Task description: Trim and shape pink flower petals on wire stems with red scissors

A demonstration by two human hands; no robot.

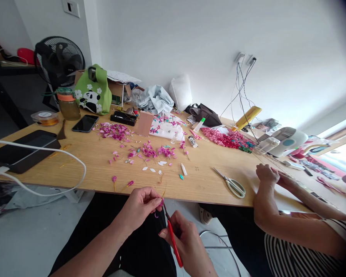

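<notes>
At the table's front edge, my left hand [144,204] pinches a small magenta flower [162,202] whose thin gold wire [164,190] sticks upward. My right hand [186,236] is closed around red-handled pliers [174,242]. Their dark narrow jaws reach up to the flower by my left fingertips; whether they grip it is too small to tell. On the table just beyond lie two magenta buds on wires, one bud [113,179] at the left and another bud [130,183] nearer my hand. White petals [152,170], a teal leaf [181,177] and a white tube [183,169] lie farther back.
Loose magenta petals [115,131] spread across the wooden table [202,188]. Scissors [232,185] lie to the right. Beyond them, a co-worker's hands [269,175] rest over the table near a white machine [286,140]. A white cable [80,165] loops in at left, near a phone [85,123].
</notes>
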